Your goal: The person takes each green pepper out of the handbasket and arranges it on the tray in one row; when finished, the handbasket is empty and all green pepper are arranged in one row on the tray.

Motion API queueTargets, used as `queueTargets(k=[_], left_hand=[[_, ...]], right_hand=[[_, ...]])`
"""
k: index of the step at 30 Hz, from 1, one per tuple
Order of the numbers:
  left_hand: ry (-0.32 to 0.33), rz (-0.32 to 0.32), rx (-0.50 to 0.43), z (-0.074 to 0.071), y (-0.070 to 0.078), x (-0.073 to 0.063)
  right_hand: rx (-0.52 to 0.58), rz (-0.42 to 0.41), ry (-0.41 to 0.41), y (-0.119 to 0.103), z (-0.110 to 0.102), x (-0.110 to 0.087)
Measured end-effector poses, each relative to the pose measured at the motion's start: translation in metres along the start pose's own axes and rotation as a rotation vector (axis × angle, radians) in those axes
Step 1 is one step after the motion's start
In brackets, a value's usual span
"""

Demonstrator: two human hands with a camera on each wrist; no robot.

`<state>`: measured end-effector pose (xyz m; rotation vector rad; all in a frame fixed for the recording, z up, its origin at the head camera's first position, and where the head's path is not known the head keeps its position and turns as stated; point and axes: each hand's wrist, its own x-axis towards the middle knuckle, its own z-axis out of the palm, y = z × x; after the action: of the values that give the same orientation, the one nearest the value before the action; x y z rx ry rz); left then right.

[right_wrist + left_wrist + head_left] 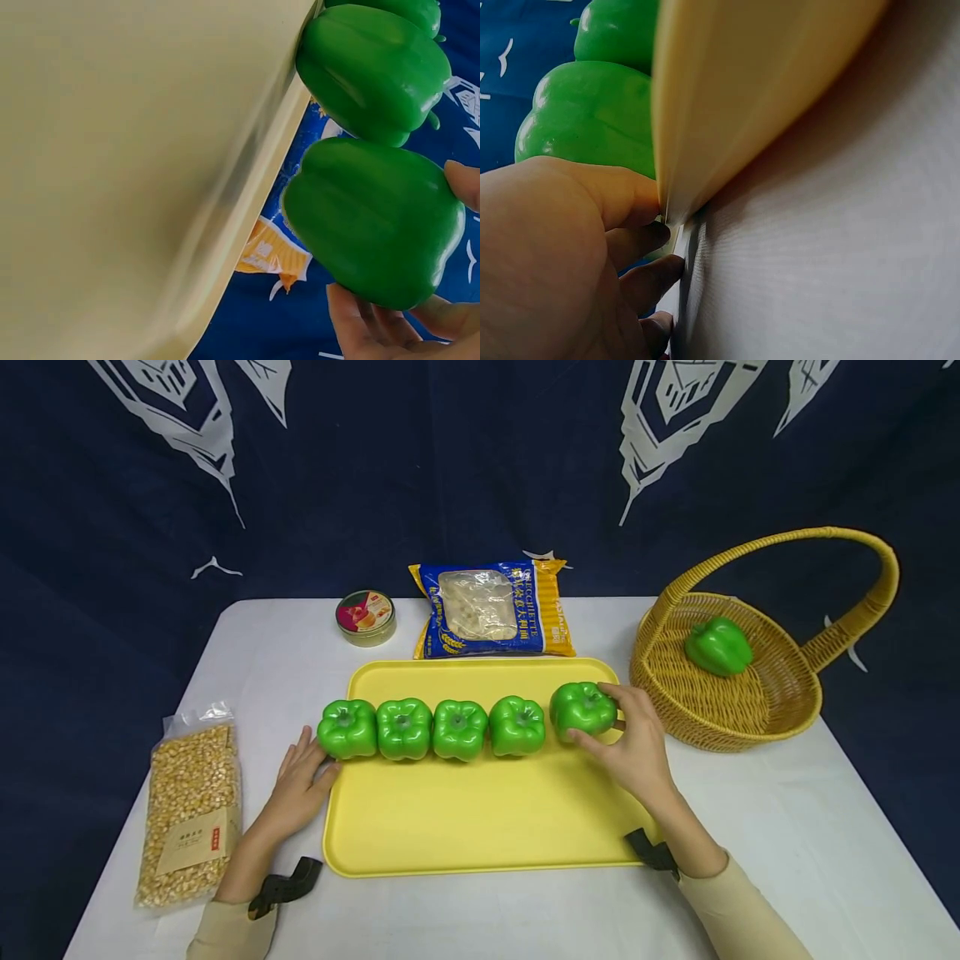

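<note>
Between thumb and fingers my right hand (633, 739) grips a green bell pepper (582, 708) over the right end of the yellow tray (480, 827). In the right wrist view this held pepper (375, 221) stands slightly apart from its neighbour (375, 71). Several more green bell peppers line up along the tray to its left. At the tray's left edge my left hand (298, 781) rests with fingers extended, fingertips beside the leftmost pepper (347, 728). The left wrist view shows its fingers right at the tray rim (727, 97), below a pepper (589, 112).
To the right stands a wicker basket (720, 727) with a tall handle and one green bell pepper (718, 646) inside. Behind the tray are a blue and yellow pasta bag (491, 610) and a round tin (365, 617). A bag of corn kernels (191, 802) lies at the left.
</note>
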<state>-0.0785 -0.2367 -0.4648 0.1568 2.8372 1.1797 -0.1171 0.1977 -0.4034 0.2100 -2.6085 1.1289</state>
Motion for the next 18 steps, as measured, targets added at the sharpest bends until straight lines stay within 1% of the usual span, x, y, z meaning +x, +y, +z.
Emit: queueTargets(k=[3,11,18], left_hand=[[0.003,0.003,0.002,-0.0006,0.0013,-0.0005],[-0.012,-0.016,0.005,-0.0023,0.0027,-0.0012],[-0.012,-0.016,0.007,-0.0018,0.0027,-0.0011]], right_hand=[[-0.013,0.011,-0.034,-0.0006,0.0004,-0.0002],[-0.035,0.015,-0.131,-0.0007,0.0022,0.0001],[-0.06,0.007,-0.166,0.0003,0.0033,0.0002]])
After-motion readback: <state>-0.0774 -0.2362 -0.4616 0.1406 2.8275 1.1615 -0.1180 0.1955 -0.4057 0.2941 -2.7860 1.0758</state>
